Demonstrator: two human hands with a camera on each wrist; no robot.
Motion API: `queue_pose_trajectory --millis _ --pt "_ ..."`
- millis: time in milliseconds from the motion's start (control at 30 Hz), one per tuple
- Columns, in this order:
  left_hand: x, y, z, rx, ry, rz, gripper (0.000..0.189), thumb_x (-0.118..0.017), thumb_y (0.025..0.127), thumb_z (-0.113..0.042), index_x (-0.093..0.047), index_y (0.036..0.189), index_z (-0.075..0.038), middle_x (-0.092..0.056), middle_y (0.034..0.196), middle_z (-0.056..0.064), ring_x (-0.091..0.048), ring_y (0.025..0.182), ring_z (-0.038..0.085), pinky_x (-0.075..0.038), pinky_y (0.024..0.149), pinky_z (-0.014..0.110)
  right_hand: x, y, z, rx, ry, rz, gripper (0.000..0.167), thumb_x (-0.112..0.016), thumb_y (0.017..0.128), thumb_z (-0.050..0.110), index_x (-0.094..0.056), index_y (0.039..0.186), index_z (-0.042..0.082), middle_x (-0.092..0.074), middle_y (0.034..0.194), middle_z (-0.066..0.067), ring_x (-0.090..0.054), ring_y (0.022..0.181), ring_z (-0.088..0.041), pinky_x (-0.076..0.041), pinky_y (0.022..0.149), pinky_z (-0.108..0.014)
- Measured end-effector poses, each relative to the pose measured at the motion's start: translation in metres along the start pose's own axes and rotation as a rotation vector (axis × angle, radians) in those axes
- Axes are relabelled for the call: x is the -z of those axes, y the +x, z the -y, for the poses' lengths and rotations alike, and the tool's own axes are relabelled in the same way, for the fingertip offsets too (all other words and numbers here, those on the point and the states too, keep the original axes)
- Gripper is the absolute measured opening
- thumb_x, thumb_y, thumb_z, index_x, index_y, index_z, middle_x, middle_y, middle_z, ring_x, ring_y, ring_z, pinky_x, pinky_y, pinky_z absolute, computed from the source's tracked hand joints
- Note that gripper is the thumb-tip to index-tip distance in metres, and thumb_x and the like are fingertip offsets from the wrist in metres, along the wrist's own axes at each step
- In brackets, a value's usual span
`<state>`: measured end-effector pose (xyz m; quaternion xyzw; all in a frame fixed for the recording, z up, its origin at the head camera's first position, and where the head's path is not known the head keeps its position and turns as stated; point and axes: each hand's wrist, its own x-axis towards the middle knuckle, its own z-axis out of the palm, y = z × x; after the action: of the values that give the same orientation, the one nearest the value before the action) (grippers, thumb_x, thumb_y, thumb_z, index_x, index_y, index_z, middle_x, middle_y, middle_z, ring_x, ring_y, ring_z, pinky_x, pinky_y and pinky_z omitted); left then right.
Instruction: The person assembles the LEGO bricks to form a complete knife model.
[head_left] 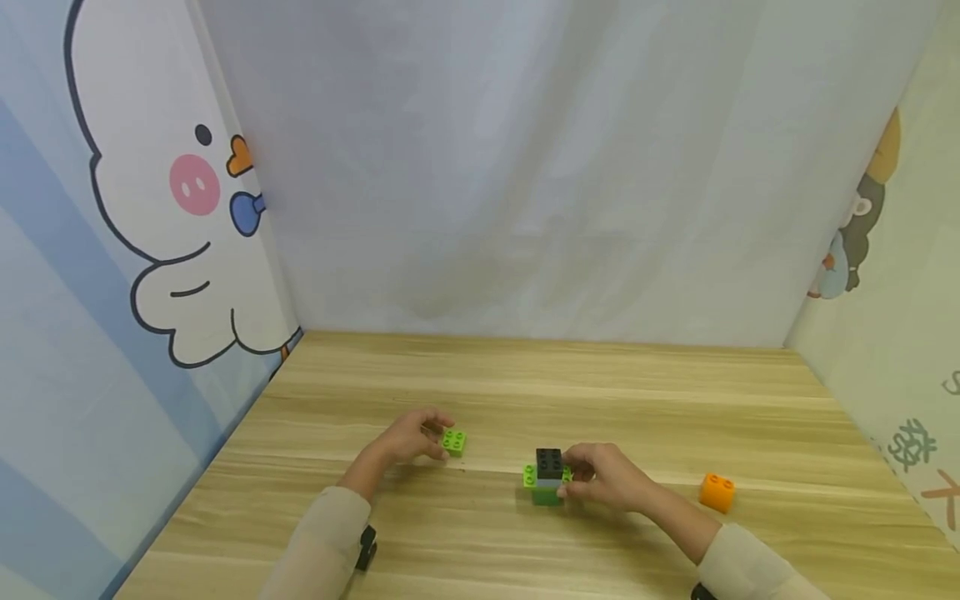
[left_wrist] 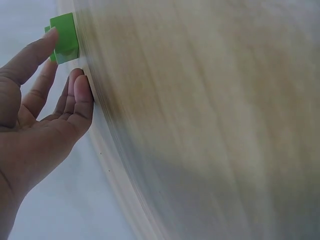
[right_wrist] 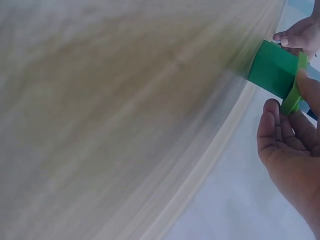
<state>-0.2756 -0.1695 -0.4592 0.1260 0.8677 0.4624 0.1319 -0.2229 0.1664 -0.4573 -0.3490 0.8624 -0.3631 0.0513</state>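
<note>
- Head view: the left hand (head_left: 408,437) is pinching the left end of one loose lime brick (head_left: 453,442), fingers bent and barely apart around it, left of centre on the bench (head_left: 465,550).
- The right hand (head_left: 609,477) is gripping one upright stack between thumb and fingers, right of centre, and is partly covering its right end. Topping the stack is one black brick (head_left: 550,462) with four studs; lower down, one lime piece (head_left: 529,476) is jutting out both sides above one dark green brick (head_left: 547,497).
- One orange brick (head_left: 717,493) is lying farther right, just beyond the right forearm.
- A pale curtain (head_left: 525,183) is hanging behind; the right wall is showing one readable character, 發 (head_left: 912,443).
- Left wrist view: the thumb is overlapping the lime brick's side.
- Right wrist view: the dark green brick is partly blocking the left hand beyond.
</note>
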Motion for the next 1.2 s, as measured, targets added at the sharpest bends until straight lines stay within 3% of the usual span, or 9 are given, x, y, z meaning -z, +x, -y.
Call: queue_pose_trajectory --millis 800,1200 --pt "-0.004 0.001 -0.004 0.021 0.044 -0.045 0.038 -0.076 0.07 0.002 -0.063 0.105 -0.004 -0.057 0.105 0.01 -0.054 0.099 0.028 -0.043 0.087 0.046 0.0 0.001 0.002 -0.027 0.005 0.015 0.04 -0.072 0.082 0.021 -0.06 0.106 -0.008 -0.063 0.089 -0.002 -0.059 0.075 -0.01 -0.05 0.067 -0.023" --pt "-0.003 -0.005 -0.011 -0.067 -0.064 -0.05 0.04 -0.075 0.074 -0.002 -0.059 0.11 0.003 -0.06 0.1 0.009 -0.06 0.086 0.022 -0.051 0.074 0.036 -0.001 0.002 0.001 -0.022 0.006 0.008 0.037 -0.073 0.081 0.019 -0.061 0.105 -0.007 -0.063 0.087 -0.001 -0.058 0.073 -0.009 -0.05 0.066 -0.024"
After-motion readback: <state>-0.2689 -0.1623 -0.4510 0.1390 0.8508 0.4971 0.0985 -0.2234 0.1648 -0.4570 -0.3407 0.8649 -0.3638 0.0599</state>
